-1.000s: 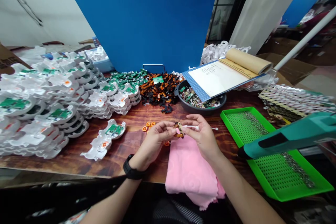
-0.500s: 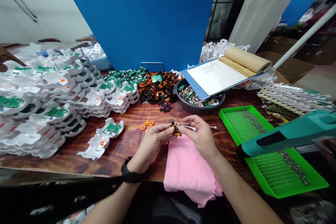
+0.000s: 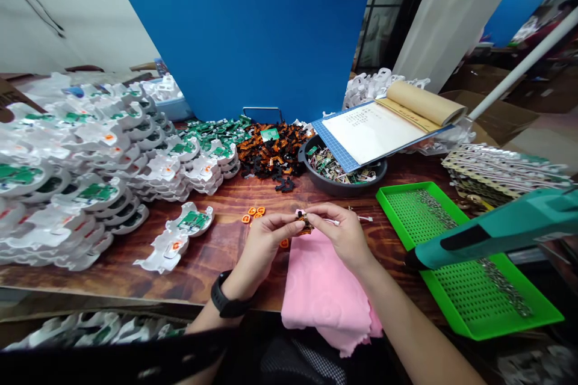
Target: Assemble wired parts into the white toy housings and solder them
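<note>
Left hand [image 3: 264, 239] and right hand [image 3: 344, 234] meet above the pink cloth [image 3: 323, 289] at the bench's near edge — both sets of fingers pinched shut on one small orange-black part [image 3: 306, 223], its white lead trailing right, nearer the right hand.

Two hands meet over the desk [image 3: 217, 192], the left hand [image 3: 266, 237] and the right hand [image 3: 345, 234], pinching one small orange-and-black part [image 3: 306, 223] between them. One pink cloth [image 3: 327, 289] lies beneath. Four loose orange buttons [image 3: 253, 214] sit in a cluster near the left hand, with a fifth [image 3: 284, 243] beside the wrist. Two white housings [image 3: 178, 234] lie apart from the stacks [image 3: 81, 174], which are too many to count. There is one dark bowl [image 3: 338, 183], one green tray [image 3: 469, 258], one open notebook [image 3: 388, 123] and one teal tool [image 3: 497, 228].
</note>
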`<state>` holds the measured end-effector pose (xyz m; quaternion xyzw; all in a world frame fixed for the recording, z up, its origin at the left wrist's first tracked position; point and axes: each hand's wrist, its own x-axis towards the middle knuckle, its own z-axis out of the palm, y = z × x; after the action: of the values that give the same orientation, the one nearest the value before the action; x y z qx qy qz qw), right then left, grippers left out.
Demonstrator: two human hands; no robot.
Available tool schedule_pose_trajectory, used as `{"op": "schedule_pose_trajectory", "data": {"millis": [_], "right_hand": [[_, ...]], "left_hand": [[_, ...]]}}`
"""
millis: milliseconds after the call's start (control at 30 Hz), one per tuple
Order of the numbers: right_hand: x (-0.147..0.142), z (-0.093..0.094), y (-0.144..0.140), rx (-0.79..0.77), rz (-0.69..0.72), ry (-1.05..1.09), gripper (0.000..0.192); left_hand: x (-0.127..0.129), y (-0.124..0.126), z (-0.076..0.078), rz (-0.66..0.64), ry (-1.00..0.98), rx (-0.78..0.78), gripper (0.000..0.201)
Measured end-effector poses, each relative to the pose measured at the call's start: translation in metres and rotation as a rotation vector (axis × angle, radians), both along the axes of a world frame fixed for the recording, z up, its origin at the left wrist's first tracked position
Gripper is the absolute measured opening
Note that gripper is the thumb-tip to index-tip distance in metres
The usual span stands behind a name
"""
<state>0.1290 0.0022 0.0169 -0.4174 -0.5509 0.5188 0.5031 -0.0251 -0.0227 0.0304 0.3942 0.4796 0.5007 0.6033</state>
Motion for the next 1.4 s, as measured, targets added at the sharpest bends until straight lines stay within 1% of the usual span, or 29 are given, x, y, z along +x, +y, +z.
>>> {"op": "schedule_pose_trajectory", "data": {"millis": [167,333,467,567,667,800,867,933,1033,1100,1267,1400], "right_hand": [[-0.001,0.0,0.0,-0.038,-0.003,0.024,0.013],[-0.005,-0.002,0.0,-0.05,-0.017,-0.04,0.017],[-0.005,-0.003,-0.001,-0.014,-0.039,-0.07,0.017],[-0.006,-0.003,-0.001,-0.026,-0.036,-0.082,0.017],[-0.007,-0.002,-0.001,-0.059,-0.032,-0.057,0.017],[-0.005,-0.003,0.0,-0.061,-0.027,0.003,0.018],[-0.003,-0.004,0.001,-0.059,0.001,0.037,0.024],[0.0,-0.003,0.002,-0.073,0.073,0.048,0.029],[0.002,-0.002,0.002,-0.112,0.191,0.028,0.03],[0.002,-0.002,0.002,-0.116,0.214,0.012,0.03],[0.0,-0.004,0.001,-0.07,0.181,-0.004,0.024],[-0.003,-0.006,0.0,0.024,0.088,-0.014,0.014]], "left_hand": [[-0.001,-0.001,0.002,-0.012,0.005,0.034,0.016],[-0.003,-0.002,0.005,-0.01,0.027,0.047,0.02],[-0.003,-0.001,0.002,0.005,0.042,0.045,0.019],[-0.003,-0.001,-0.002,0.007,0.054,0.022,0.019],[-0.001,0.0,-0.003,0.015,0.034,0.009,0.019],[-0.001,0.0,-0.001,0.017,0.004,0.008,0.019],[-0.004,0.0,0.001,0.017,-0.03,-0.013,0.022],[-0.007,0.0,0.002,0.034,-0.081,-0.043,0.022],[-0.012,0.0,0.002,0.075,-0.137,-0.061,0.021],[-0.014,0.0,0.002,0.094,-0.163,-0.05,0.019],[-0.011,-0.002,0.003,0.088,-0.19,-0.035,0.018],[-0.008,-0.002,0.005,0.043,-0.216,-0.041,0.017]]}}
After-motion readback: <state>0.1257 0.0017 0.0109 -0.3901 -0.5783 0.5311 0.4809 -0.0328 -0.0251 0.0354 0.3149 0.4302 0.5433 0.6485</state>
